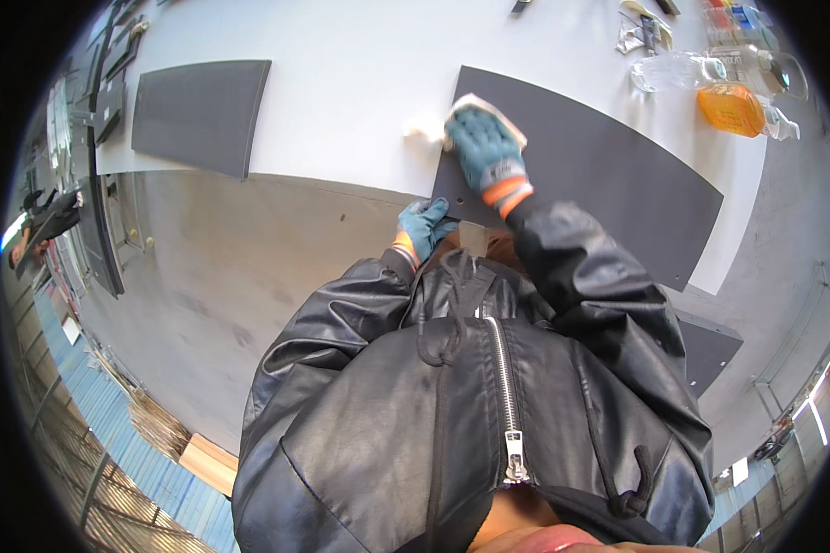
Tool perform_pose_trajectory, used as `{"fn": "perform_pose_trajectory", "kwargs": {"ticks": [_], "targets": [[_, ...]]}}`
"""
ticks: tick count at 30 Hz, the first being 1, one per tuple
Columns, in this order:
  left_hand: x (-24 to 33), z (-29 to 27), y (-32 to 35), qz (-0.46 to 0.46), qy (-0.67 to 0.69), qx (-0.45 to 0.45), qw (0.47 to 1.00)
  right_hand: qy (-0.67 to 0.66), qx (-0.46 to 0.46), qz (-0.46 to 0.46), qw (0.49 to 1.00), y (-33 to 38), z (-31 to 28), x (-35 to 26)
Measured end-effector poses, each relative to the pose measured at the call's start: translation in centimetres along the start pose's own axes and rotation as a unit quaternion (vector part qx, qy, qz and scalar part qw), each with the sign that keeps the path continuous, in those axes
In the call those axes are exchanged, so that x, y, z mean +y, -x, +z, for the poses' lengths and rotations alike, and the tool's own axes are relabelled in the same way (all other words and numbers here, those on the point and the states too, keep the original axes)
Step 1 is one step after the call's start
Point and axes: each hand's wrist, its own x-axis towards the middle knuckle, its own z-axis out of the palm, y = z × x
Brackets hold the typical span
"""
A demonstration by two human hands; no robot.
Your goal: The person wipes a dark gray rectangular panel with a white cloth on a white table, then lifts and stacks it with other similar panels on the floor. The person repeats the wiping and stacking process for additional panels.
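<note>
A dark grey flat panel (609,175) with a curved far edge lies on the white table (360,101) in front of me. My right hand (485,147), in a teal work glove with an orange cuff, presses a pale cloth (471,99) onto the panel's left part. Only the cloth's rim shows around the glove. At the panel's near left corner, my left hand (421,229) in a matching glove grips the edge, its fingertips partly hidden.
Another grey panel (198,115) lies at the table's left. A crumpled white wad (422,131) sits beside the right hand. At the far right are a clear bottle (669,72) and an orange-liquid bottle (730,111). A person (51,226) stands far left.
</note>
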Motion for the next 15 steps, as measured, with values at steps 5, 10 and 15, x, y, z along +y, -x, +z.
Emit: {"fn": "perform_pose_trajectory", "kwargs": {"ticks": [5,10,15], "targets": [[0.6,0.5,-0.3,0.017,0.006,-0.007,1.0,0.068,0.032,0.016,0.997,-5.4,1.8,2.2],[-0.3,-0.1,-1.3,0.015,0.031,0.01,0.999,-0.019,-0.041,-0.009,0.999,2.2,1.7,-4.3],[-0.8,-1.0,-0.7,0.05,0.042,-0.047,0.997,-0.047,-0.125,-0.038,0.99,4.1,0.3,-7.1]]}}
